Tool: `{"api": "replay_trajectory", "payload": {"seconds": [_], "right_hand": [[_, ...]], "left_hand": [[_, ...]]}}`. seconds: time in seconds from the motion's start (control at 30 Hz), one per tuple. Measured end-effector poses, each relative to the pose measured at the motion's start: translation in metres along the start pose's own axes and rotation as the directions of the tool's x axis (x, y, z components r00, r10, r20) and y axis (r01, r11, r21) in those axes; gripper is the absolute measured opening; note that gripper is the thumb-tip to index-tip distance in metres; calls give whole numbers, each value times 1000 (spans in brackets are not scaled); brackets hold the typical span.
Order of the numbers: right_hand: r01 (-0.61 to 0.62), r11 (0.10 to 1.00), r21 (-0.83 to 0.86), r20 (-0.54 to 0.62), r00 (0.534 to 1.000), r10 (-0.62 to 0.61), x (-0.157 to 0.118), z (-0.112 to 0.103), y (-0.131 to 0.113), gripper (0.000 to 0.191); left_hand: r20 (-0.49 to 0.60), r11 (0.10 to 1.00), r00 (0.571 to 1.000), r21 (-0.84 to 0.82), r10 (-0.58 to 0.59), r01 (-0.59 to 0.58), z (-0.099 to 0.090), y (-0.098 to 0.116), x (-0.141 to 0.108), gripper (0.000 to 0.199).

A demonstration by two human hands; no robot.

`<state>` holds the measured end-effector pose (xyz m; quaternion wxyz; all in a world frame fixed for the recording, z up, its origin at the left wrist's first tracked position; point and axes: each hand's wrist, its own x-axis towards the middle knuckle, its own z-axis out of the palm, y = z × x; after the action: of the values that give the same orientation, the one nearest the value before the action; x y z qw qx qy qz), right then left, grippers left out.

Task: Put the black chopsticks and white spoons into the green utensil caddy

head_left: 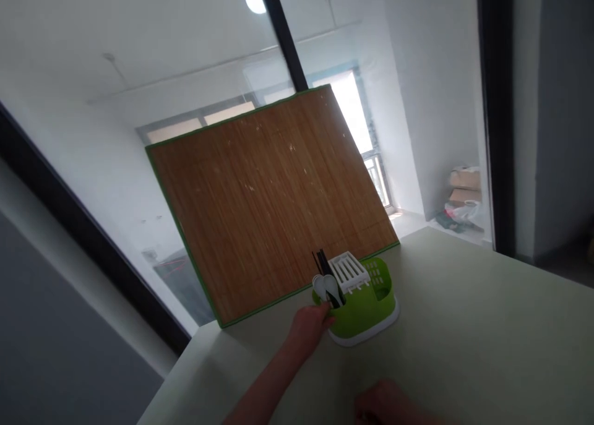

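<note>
A green utensil holder (359,317) with a white base and a white slotted rack (347,269) stands on the table. Its left compartment holds white spoons (330,284) and black chopsticks (323,261). My left hand (310,327) reaches to the front left of that compartment, its fingers pinched together just below the spoons. What lies between those fingertips is too small to make out. Low in the view, over the table in front of the holder, my right hand (383,401) has its fingers curled in. Its grip is dim and partly cut off by the lower edge.
A large wooden board (273,202) with a green edge leans against the glass behind the holder. The pale green table (482,332) spreads out to the right. Beyond the glass, cardboard boxes (465,179) and a plastic bag (466,211) lie on the floor.
</note>
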<state>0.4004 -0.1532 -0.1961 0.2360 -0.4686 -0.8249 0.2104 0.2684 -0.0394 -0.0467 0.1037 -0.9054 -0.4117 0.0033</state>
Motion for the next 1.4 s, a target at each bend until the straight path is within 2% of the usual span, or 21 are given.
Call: {"api": "replay_trajectory", "payload": {"seconds": [0.13,0.27,0.5,0.67,0.73,0.83,0.9,1.03,1.17,1.3,1.4], "right_hand": [[-45,997,-69,-17,999,44,-8,-2,-7,17],[-39,996,-78,-24,999,37,-14,-8,-13,18],[-14,997,-81,-15,1000,13,-17,-9,-14,18],[-22,997,-76,-1,1000,22,-17,-14,-17,18],[-20,996,-85,7,1000,20,-17,-14,-18,19],[-10,995,-102,-3,1000,9,-18,-12,-17,18],[-11,994,-111,-13,1000,10,-19,-11,-17,17],[-23,992,-121,6,1000,24,-18,-10,-17,18],[-14,990,-140,12,1000,16,-17,-9,-15,17],[-4,989,-146,9,1000,5,-18,-7,-14,16],[2,989,-147,2,1000,-2,-19,-6,-14,15]], "left_hand": [[-6,999,1000,-25,-23,23,1,-9,-23,23],[-11,999,999,-35,-39,39,3,-14,-36,24],[12,996,996,-15,-87,87,-1,-9,-45,27],[-57,983,985,-98,-162,156,-12,-12,-48,38],[-146,966,961,-147,-234,213,-20,-17,-46,39],[-284,938,898,-186,-336,292,-31,-25,-36,41],[-302,932,883,-172,-359,320,-35,-28,-25,46],[-207,934,912,-118,-354,336,-36,-27,0,54],[-144,940,929,-88,-340,330,-29,-24,13,49],[-156,946,935,-116,-320,304,-18,-28,15,42],[-195,962,948,-161,-250,221,-11,-32,15,32]]}}
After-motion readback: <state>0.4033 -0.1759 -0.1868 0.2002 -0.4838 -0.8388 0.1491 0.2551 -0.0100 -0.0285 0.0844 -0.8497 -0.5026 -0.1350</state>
